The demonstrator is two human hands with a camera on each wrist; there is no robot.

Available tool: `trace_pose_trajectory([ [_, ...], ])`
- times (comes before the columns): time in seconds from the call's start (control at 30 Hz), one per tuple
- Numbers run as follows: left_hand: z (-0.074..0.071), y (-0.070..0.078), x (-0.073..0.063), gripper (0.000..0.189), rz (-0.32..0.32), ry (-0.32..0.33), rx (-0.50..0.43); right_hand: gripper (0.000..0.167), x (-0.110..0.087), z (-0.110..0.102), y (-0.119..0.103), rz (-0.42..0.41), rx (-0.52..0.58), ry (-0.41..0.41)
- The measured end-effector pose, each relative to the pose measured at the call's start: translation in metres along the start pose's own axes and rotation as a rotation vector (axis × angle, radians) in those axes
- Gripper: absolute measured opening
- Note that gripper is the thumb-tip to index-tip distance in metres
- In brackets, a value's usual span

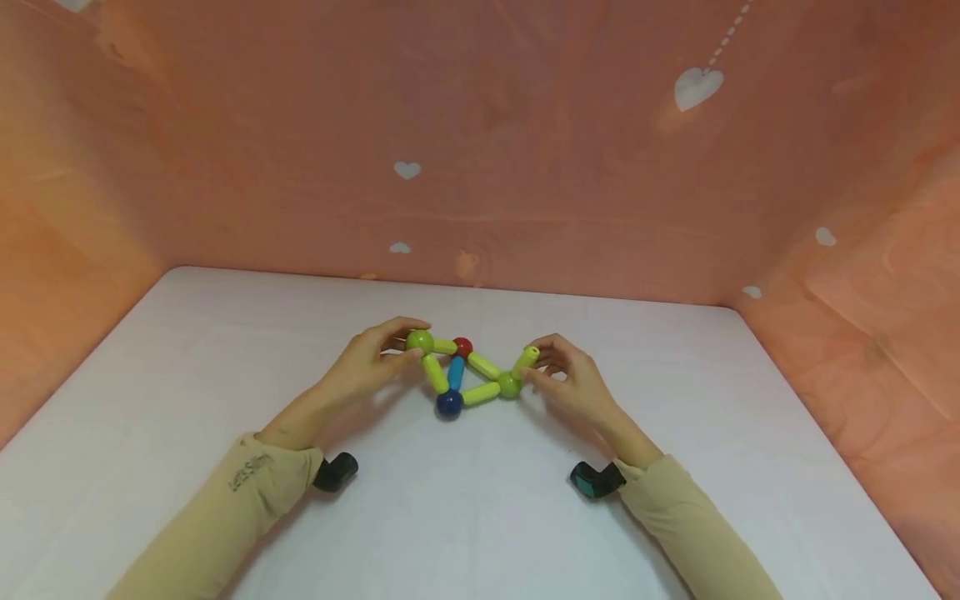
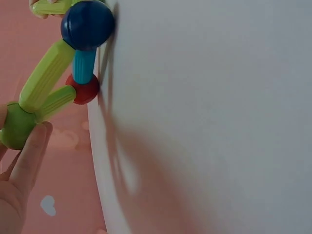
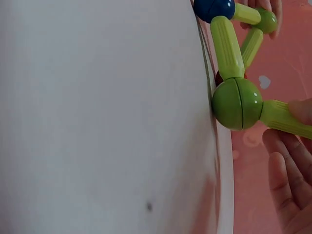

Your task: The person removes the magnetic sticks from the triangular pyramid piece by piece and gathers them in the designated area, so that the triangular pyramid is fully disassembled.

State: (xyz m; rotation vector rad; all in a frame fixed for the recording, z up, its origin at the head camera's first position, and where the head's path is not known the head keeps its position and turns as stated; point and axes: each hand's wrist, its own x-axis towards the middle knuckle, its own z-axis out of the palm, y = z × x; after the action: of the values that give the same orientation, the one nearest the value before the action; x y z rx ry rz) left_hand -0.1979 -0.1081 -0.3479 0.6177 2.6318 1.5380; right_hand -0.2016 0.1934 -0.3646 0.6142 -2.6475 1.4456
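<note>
A magnetic ball-and-rod frame lies on the white table between the hands. It links a left green ball [image 1: 420, 342], a red ball [image 1: 462, 347], a dark blue ball [image 1: 449, 404] and a right green ball [image 1: 510, 384]. Yellow-green rods run along its outer sides, and a blue rod [image 1: 456, 373] crosses from red to dark blue. With thumb and fingers my left hand [image 1: 372, 360] grips the left green ball. My right hand [image 1: 576, 385] pinches a yellow-green rod [image 3: 282, 118] that sticks out from the right green ball, its outer end pointing up and away.
The white tabletop [image 1: 480, 517] reaches back to an orange-pink cloth [image 1: 540, 167] printed with white hearts, which also hangs along both sides. Black wrist-worn devices show at the left cuff [image 1: 288, 467] and the right cuff [image 1: 645, 479].
</note>
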Motion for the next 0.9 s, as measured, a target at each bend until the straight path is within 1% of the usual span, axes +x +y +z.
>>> trace_pose_trajectory([
  [0.13,-0.003,-0.003,-0.003,0.039,-0.026,-0.004,0.053,0.033,0.002,-0.004,0.002,-0.003,-0.011,0.010],
  [0.23,-0.004,-0.004,-0.005,0.038,-0.042,-0.006,0.079,0.035,0.002,-0.007,0.003,-0.013,-0.032,0.000],
  [0.33,-0.005,-0.006,-0.007,0.037,-0.050,-0.002,0.117,0.032,0.001,-0.009,0.006,-0.022,-0.047,-0.016],
  [0.5,-0.006,-0.010,-0.011,0.038,-0.047,-0.007,0.145,0.026,-0.002,-0.013,0.010,-0.029,-0.060,-0.035],
  [0.7,-0.009,-0.009,-0.013,0.036,-0.054,-0.029,0.155,0.020,-0.005,-0.017,0.010,-0.024,-0.084,-0.047],
  [0.9,-0.010,-0.009,-0.012,0.037,-0.117,-0.044,0.189,0.019,-0.006,-0.021,0.011,-0.008,-0.107,-0.066],
])
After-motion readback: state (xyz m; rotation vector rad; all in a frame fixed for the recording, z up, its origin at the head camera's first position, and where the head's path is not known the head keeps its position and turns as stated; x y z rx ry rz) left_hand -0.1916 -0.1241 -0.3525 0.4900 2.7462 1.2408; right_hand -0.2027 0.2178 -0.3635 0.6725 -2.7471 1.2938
